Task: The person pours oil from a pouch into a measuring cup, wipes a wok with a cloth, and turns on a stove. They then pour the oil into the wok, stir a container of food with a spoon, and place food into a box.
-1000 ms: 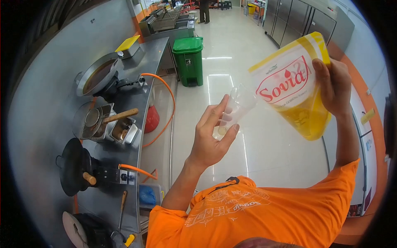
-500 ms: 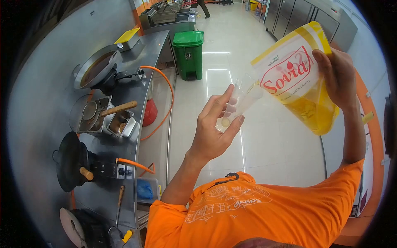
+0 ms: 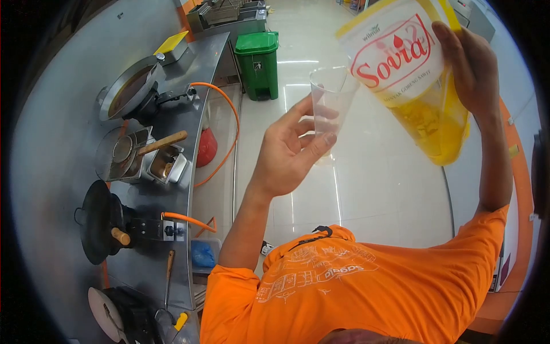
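Note:
A clear plastic cup (image 3: 332, 106) is held tilted in my left hand (image 3: 294, 140), the fingers wrapped round its side. My right hand (image 3: 471, 69) grips the upper right edge of a yellow and white pouch of cooking oil (image 3: 409, 80), labelled Sovia. The pouch leans to the left, its top left corner right at the cup's mouth. Yellow oil sits in the lower part of the pouch. Near its bottom, the cup holds a little pale yellow liquid.
On the steel counter (image 3: 197, 69) at left stand a large pan of dark liquid (image 3: 129, 94), wire strainers (image 3: 123, 149), a black wok (image 3: 94, 223) and a lidded pot (image 3: 109, 315). Orange gas hoses (image 3: 235, 123) hang off its edge. A green bin (image 3: 256, 66) stands on the tiled floor.
The pouch and both hands have risen in view. The cup has shifted slightly and stands more upright, still beside the pouch's corner. Both hands keep their hold.

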`<state>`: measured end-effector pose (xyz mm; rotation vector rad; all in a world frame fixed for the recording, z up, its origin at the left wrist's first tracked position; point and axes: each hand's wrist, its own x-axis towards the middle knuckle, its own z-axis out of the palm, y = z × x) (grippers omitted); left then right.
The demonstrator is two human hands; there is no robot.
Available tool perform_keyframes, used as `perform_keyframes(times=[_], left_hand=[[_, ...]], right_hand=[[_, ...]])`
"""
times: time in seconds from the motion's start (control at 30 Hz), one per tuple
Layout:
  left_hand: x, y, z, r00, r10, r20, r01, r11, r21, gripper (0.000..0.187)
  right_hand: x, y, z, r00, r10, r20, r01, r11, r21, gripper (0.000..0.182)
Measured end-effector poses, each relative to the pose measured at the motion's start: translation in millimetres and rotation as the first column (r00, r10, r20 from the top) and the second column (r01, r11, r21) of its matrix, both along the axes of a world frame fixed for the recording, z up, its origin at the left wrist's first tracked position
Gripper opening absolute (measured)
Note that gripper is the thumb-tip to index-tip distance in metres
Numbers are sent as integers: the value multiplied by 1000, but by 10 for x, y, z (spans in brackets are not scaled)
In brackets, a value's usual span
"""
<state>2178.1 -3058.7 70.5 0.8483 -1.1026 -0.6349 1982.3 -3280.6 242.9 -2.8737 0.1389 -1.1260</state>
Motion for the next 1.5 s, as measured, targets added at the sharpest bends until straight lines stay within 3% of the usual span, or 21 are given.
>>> perform_keyframes(times=[0.17, 0.23, 0.4, 0.5, 0.57, 0.7, 0.77, 0.8, 0.87, 1.0, 1.07, 1.27, 1.5], left_hand=[[77, -39, 138, 997, -75, 32, 77, 995, -58, 59], [84, -25, 183, 994, -113, 12, 113, 992, -61, 59], [153, -79, 259, 986, -166, -8, 164, 981, -108, 60], [161, -100, 274, 990, -138, -15, 136, 985, -109, 65], [184, -105, 270, 992, 16, 125, -1, 993, -119, 58], [137, -86, 343, 990, 104, 94, -92, 988, -125, 48], [82, -39, 444, 995, 65, -69, -67, 997, -29, 45], [75, -34, 440, 995, 72, -69, -74, 997, -29, 45], [72, -22, 434, 949, 259, 178, -254, 966, -53, 39], [213, 1, 321, 977, 130, 172, -112, 988, -108, 35], [177, 53, 400, 993, 88, 75, -84, 995, -44, 40], [222, 111, 492, 998, -26, 62, 30, 998, -58, 41], [281, 165, 587, 999, -27, 47, 31, 997, -74, 38]], right_hand=[[36, 21, 70, 997, -49, 55, 45, 996, 82, 39], [218, 288, 172, 990, 62, 127, -48, 992, -114, 41], [280, 324, 147, 955, 156, 253, -142, 987, -72, 40], [288, 272, 151, 936, 222, 271, -212, 975, -67, 39], [309, 226, 177, 912, 296, 282, -290, 955, -64, 39], [327, 259, 204, 913, 266, 310, -246, 964, -105, 38], [362, 374, 229, 903, 195, 383, -162, 980, -117, 37], [371, 388, 238, 902, 201, 383, -168, 979, -117, 37], [400, 399, 259, 896, 222, 383, -199, 975, -101, 38], [381, 108, 311, 895, 335, 296, -329, 942, -71, 38], [378, 77, 309, 912, 271, 309, -261, 962, -75, 38], [477, 484, 342, 901, 39, 433, -52, 999, 17, 43], [479, 335, 479, 919, 47, 391, -35, 999, -37, 43]])
